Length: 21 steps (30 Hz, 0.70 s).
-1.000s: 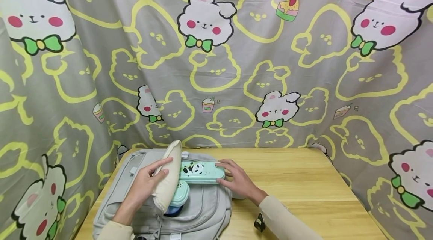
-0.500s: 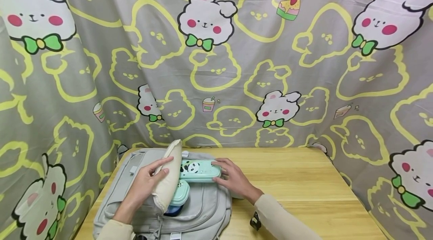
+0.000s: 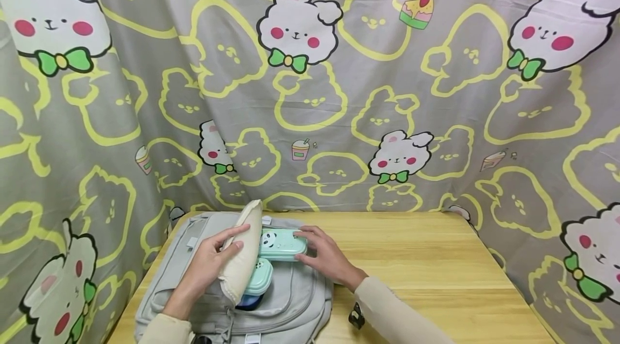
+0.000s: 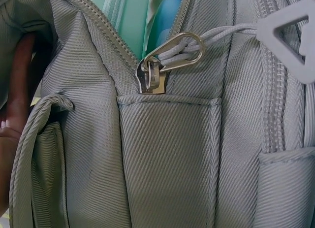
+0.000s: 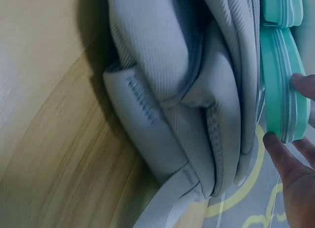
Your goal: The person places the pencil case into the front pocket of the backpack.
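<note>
A grey backpack (image 3: 300,301) lies on the table, its front pocket unzipped. My left hand (image 3: 209,263) holds the pocket's raised pale flap (image 3: 245,250) between thumb and fingers. With thumb and fingers, my right hand (image 3: 329,258) grips the right end of a mint-green panda pencil case (image 3: 286,244). That case's left end is hidden behind the flap. Below it, a smaller mint case (image 3: 260,276) pokes out of the pocket, above a dark blue item (image 3: 249,301). In the left wrist view, a metal zipper pull (image 4: 153,75) sits at the opening's corner.
The wooden table (image 3: 436,279) extends to the right of the backpack. A patterned curtain (image 3: 315,91) hangs behind and along both sides. A grey strap (image 5: 170,203) trails from the bag in the right wrist view. A small black object (image 3: 356,316) shows by the right sleeve.
My right hand has moved left, sliding the panda pencil case further behind the flap, so less of it shows. The left hand holds the flap in about the same place.
</note>
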Available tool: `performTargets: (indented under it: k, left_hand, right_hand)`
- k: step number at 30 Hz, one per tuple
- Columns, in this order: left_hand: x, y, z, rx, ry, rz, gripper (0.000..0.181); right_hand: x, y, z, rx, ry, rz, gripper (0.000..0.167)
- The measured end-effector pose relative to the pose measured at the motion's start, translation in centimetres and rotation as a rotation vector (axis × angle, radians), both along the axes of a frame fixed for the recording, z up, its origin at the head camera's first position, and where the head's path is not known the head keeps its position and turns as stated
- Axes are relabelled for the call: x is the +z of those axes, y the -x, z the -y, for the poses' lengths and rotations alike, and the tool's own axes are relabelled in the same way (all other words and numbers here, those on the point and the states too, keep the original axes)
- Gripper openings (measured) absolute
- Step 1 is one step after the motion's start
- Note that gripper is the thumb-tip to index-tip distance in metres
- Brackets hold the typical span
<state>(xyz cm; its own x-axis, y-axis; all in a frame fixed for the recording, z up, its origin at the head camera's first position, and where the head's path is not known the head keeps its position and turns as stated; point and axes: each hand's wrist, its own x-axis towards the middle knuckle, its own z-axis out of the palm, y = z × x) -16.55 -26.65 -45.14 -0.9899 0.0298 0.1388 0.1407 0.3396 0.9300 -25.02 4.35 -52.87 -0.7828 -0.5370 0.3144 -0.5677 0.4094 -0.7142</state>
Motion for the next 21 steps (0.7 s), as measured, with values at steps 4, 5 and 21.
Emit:
performTargets:
  k: [4,5,21]
  left_hand:
    - [0.0,0.0,0.0,-0.004,-0.006,-0.003,0.041]
    - [0.0,0.0,0.0,-0.003,-0.004,-0.002,0.041]
    - [0.1,0.1,-0.1,0.004,0.013,0.01,0.041]
  right_hand:
    - [0.1,-0.1,0.5,0.007,0.016,0.013,0.054]
    - [0.2,-0.1,0.6,0.01,0.019,0.015,0.054]
    - [0.6,0.0,2.8,0.025,0.005,-0.01,0.053]
